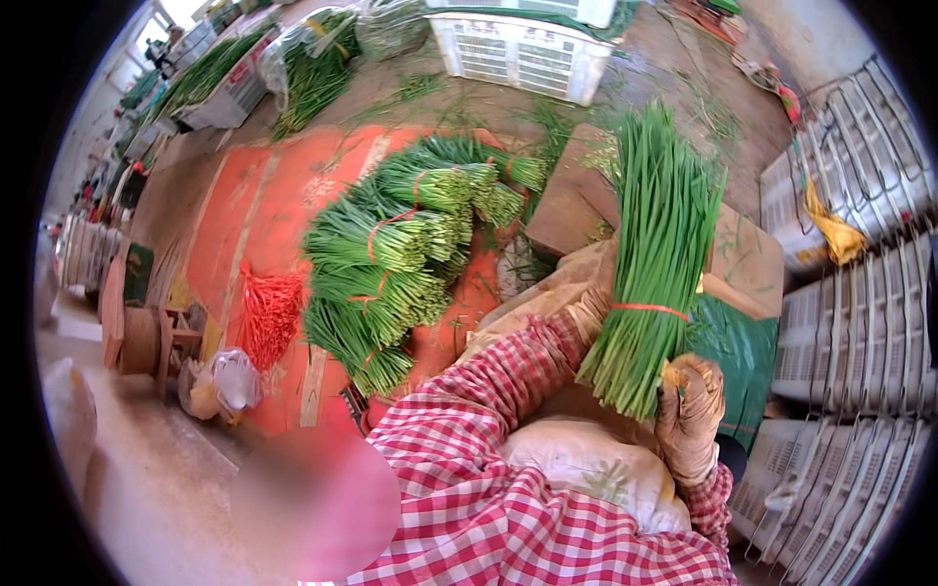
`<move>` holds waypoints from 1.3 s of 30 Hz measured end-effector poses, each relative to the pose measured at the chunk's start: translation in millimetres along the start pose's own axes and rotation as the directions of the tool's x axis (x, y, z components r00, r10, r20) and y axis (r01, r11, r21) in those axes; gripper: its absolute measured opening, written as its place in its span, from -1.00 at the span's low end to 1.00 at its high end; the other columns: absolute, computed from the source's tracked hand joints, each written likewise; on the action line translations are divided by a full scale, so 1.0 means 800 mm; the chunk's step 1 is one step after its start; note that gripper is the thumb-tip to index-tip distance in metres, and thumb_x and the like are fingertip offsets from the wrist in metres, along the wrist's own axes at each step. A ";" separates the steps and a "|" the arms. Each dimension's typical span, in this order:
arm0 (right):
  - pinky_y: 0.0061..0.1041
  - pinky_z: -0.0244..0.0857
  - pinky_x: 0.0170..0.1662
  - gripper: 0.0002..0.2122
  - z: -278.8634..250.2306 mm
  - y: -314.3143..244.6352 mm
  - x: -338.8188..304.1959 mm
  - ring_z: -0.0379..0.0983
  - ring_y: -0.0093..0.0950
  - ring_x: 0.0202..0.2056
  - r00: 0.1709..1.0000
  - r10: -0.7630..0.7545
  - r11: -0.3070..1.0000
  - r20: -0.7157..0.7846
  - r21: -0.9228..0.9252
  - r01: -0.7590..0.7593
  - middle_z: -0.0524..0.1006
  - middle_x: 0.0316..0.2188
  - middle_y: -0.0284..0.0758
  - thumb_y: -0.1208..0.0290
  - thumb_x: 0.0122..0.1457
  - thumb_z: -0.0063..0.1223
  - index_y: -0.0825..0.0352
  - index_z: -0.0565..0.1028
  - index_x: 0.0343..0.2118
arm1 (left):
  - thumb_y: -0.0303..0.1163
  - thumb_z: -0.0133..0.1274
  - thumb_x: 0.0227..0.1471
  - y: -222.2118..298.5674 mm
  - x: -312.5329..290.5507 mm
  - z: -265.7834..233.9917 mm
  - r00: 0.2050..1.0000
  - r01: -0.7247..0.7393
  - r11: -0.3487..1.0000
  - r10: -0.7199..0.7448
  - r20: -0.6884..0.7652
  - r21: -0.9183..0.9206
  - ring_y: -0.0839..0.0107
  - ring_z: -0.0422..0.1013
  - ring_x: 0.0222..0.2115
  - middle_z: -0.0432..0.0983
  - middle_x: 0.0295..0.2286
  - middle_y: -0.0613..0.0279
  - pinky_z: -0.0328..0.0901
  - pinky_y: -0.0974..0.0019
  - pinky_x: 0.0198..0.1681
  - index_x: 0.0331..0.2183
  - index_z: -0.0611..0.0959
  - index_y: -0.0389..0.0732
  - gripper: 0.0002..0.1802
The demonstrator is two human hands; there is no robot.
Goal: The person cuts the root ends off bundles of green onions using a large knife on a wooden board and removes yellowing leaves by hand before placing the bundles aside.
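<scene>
A large bunch of green chives [657,225] stands tilted in front of me, a red band around its lower part and its cut ends toward me. My left hand [592,305], in a worn tan glove, wraps its left side just by the band; most of its fingers are hidden behind the leaves. Against the lower right of the stems is my right hand [692,405], also gloved, with curled fingers closed at the bunch's edge. Left of my arms, several banded chive bunches [391,244] lie piled on an orange-red sheet [210,254].
Beside the pile lies a heap of red bands [269,308]. A brown block [572,200] and a green plastic sheet [728,356] are around the held bunch. White crates [840,332] stack up on the right; another white crate [518,59] stands ahead. At left is a wooden stool [147,332].
</scene>
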State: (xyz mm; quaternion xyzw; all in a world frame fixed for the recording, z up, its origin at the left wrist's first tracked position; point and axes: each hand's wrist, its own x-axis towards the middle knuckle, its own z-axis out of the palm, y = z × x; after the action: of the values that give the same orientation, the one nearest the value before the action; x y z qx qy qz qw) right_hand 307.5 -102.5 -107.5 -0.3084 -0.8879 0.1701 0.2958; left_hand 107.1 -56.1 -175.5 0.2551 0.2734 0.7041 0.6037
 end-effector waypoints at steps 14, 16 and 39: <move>-0.56 0.37 -0.29 -0.64 -0.031 0.120 -0.043 0.45 -0.51 -0.45 0.817 0.529 0.685 0.230 0.454 -0.570 0.54 -0.42 -0.33 0.42 0.16 0.06 0.26 0.42 0.05 | -0.48 0.16 -0.06 0.096 0.089 -0.019 0.969 -0.105 0.688 -0.092 0.230 0.718 0.41 0.45 -0.19 0.54 -0.23 0.22 0.34 0.34 -0.07 -0.10 0.51 -0.29 -0.59; -0.51 0.39 -0.23 -0.68 -0.030 0.102 -0.033 0.52 -0.36 -0.36 0.838 0.456 0.787 0.301 0.303 -0.537 0.58 -0.37 -0.23 0.44 0.13 0.11 0.29 0.48 -0.03 | -0.54 0.22 -0.14 0.107 0.074 0.022 0.981 -0.010 0.607 -0.148 0.126 0.795 0.46 0.45 -0.22 0.55 -0.25 0.26 0.33 0.35 -0.09 -0.11 0.51 -0.29 -0.53; -0.32 0.20 0.05 -0.68 -0.005 0.065 -0.031 0.36 -0.22 -0.03 0.915 0.338 0.941 -0.218 0.088 -0.327 0.46 -0.10 -0.13 0.51 0.15 0.01 0.38 0.42 -0.01 | -0.47 0.13 -0.07 0.080 -0.055 0.014 0.894 0.448 0.788 -0.389 -0.223 0.422 0.28 0.51 -0.32 0.56 -0.26 0.13 0.42 0.24 -0.19 -0.10 0.54 -0.32 -0.58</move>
State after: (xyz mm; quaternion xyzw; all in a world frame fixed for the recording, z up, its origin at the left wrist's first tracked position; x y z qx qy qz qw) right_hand 348.9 -79.3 -140.0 -0.4651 -0.7778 0.2027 0.3710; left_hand 76.0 -106.7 -124.1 0.2802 0.5197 0.4812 0.6480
